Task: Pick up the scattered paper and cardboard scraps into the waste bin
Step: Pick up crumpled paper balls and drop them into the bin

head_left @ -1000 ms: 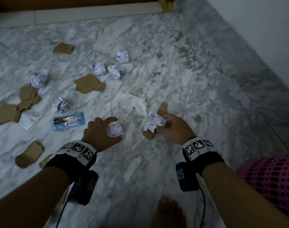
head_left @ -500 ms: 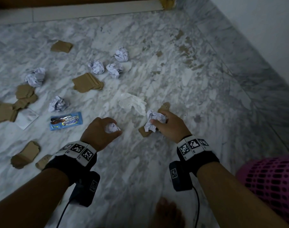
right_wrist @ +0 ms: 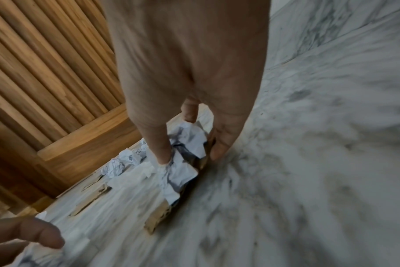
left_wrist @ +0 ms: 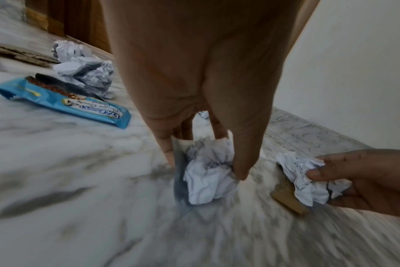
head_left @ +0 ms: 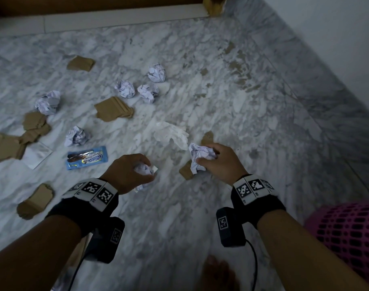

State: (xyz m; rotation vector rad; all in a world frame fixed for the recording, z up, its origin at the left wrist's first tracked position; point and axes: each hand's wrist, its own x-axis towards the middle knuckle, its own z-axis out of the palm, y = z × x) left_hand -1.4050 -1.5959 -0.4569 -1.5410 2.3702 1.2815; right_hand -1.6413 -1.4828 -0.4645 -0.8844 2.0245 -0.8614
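Observation:
My left hand [head_left: 135, 172] grips a crumpled white paper ball [head_left: 143, 170] [left_wrist: 209, 173] just above the marble floor. My right hand [head_left: 217, 161] holds another paper ball [head_left: 199, 157] [right_wrist: 183, 160] together with a brown cardboard strip [head_left: 186, 172] [right_wrist: 159, 216] under it. The pink mesh waste bin [head_left: 347, 236] stands at the lower right, beside my right forearm. Several more paper balls [head_left: 124, 88] and cardboard scraps [head_left: 113, 110] lie scattered farther out and to the left.
A blue snack wrapper [head_left: 87, 160] and a flat white packet [head_left: 37, 156] lie left of my left hand. A loose white tissue [head_left: 172, 134] lies between the hands. A wooden door [right_wrist: 46, 81] and a white wall [head_left: 336, 38] bound the floor. A bare foot [head_left: 218, 274] shows at the bottom.
My left hand has curled tighter round its paper ball and drawn back slightly. The right hand has gathered its ball and the cardboard strip and pulled a little toward me.

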